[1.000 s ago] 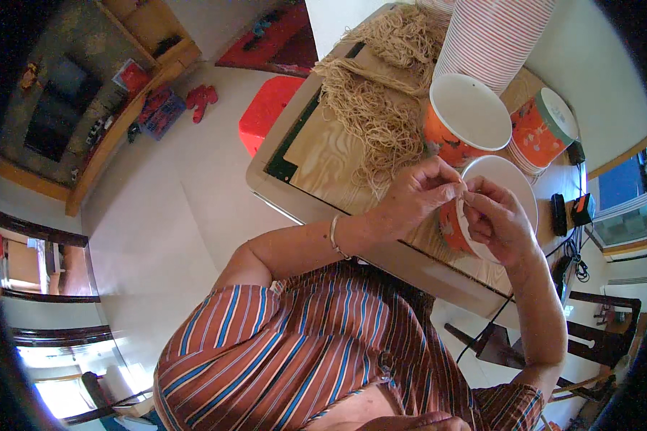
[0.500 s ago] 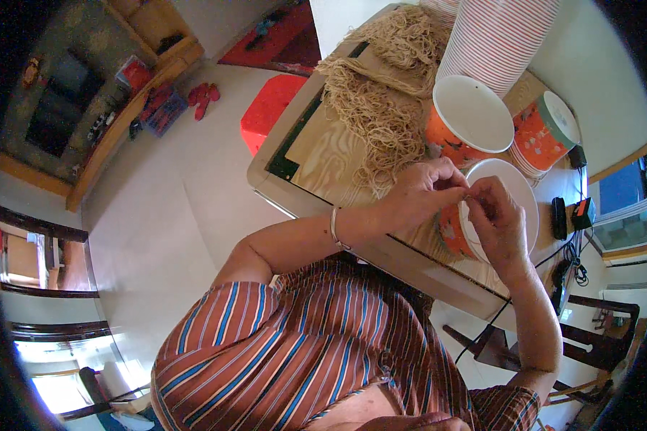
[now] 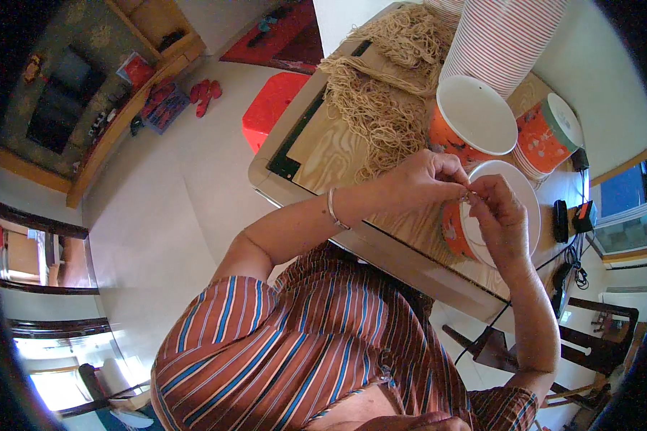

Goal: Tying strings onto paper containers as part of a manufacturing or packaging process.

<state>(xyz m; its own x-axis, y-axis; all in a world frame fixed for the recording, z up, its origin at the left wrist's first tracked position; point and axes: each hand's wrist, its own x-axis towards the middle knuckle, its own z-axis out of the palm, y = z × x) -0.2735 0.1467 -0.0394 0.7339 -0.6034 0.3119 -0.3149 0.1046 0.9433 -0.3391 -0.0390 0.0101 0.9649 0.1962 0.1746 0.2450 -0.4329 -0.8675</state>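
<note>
My left hand (image 3: 430,181), with a silver bangle on its wrist, reaches in from the left, thumb and forefinger pinched. Its fingertips meet those of my right hand (image 3: 501,219), also pinched. A tiny item sits between them, too small to make out. Both hands are above an orange paper tub (image 3: 522,188) with a white inside, which my right hand partly covers. Just behind stands another open orange tub (image 3: 476,113). A tangled heap of tan cords (image 3: 388,118) lies left of the tubs, close to my left hand.
The wood-topped table (image 3: 323,161) carries a tall stack of white tubs (image 3: 507,39) at the back. An upturned orange stack (image 3: 550,135) stands at the right, near black cables (image 3: 574,266). A red stool (image 3: 272,108) is beside the table's left edge.
My fingers have shifted slightly around the tiny item, the right fingertips curling more against the left. Tubs and cords have stayed in place; the whole view has moved a little.
</note>
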